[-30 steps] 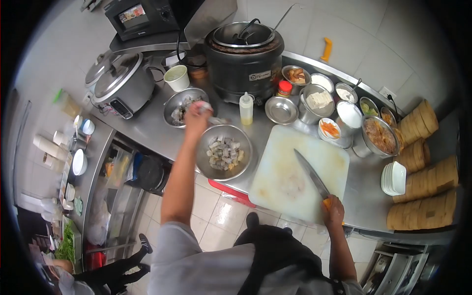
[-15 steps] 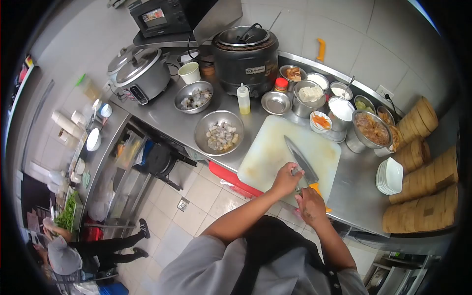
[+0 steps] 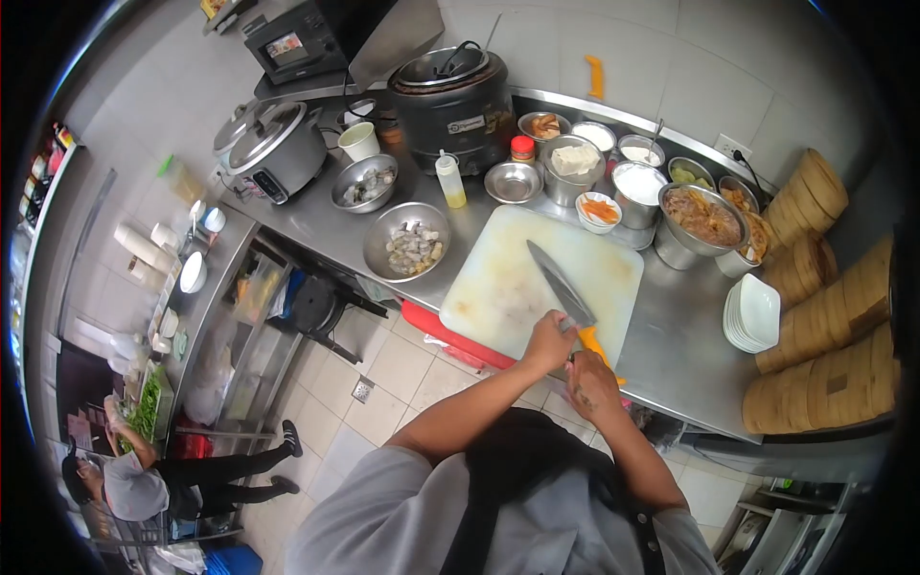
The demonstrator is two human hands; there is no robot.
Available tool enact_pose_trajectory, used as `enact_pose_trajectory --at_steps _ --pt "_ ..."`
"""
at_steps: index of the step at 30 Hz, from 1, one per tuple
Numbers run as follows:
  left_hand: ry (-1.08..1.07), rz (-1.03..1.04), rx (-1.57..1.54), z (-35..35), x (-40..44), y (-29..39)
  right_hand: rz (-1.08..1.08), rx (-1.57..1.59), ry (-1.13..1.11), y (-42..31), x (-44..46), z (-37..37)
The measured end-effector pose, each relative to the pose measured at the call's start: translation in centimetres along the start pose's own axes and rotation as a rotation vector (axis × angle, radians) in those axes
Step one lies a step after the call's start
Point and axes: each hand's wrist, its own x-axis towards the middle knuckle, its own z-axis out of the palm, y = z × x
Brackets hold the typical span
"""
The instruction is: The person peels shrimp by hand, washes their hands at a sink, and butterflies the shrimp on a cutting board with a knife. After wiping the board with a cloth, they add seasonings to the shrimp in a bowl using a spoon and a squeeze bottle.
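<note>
Over the near edge of the cutting board [image 3: 479,287], my left hand [image 3: 551,342] is closed on a small greyish piece that looks like a shrimp, partly hidden by the fingers. Close against it, my right hand [image 3: 592,385] is closed too; a dark bit shows at its fingertips, too small to name. A large kitchen knife [image 3: 561,286] with an orange handle lies on the board just beyond both hands. Left of the board stands a steel bowl [image 3: 376,257] with peeled shrimp [image 3: 416,249]. Behind it, a smaller bowl [image 3: 337,199] holds darker, greyish shrimp.
A squeeze bottle [image 3: 450,182] and a black soup warmer [image 3: 450,120] stand behind the board. Several ingredient bowls, a carrot bowl [image 3: 598,225], stacked white dishes [image 3: 750,314] and bamboo steamers [image 3: 824,374] line the right. A co-worker [image 3: 139,484] stands at the far left.
The view has shifted, so the counter appears further left. My hands stay together, with the grey piece now more covered. The knife keeps its place on the board.
</note>
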Motion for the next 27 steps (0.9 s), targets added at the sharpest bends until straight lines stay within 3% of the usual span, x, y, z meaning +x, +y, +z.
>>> enact_pose_trajectory --at_steps 8,10,17,19,22,25,27 --pt "-0.043 -0.022 -0.077 1.5 -0.4 -1.0 -0.003 0.075 -0.018 1.1 -0.7 0.3" --pt "0.091 0.132 0.044 1.7 -0.5 -1.2 0.006 0.079 -0.009 1.5 -0.7 0.9" --pt "0.072 0.088 0.019 1.5 0.4 -2.4 0.012 0.097 0.035 1.1 -0.5 1.3" --pt "0.173 0.133 0.036 1.7 0.6 -3.2 0.018 0.088 0.007 1.1 -0.2 1.3" --pt "0.050 0.016 -0.044 0.9 0.9 -2.9 0.019 0.082 0.002 0.9 -0.2 1.0" --pt "0.102 0.039 -0.036 0.7 2.1 -4.3 0.014 0.092 0.039 0.4 -0.2 0.8" --pt "0.233 0.195 -0.039 0.4 3.8 -6.5 0.024 0.102 0.058 0.4 -0.7 0.7"
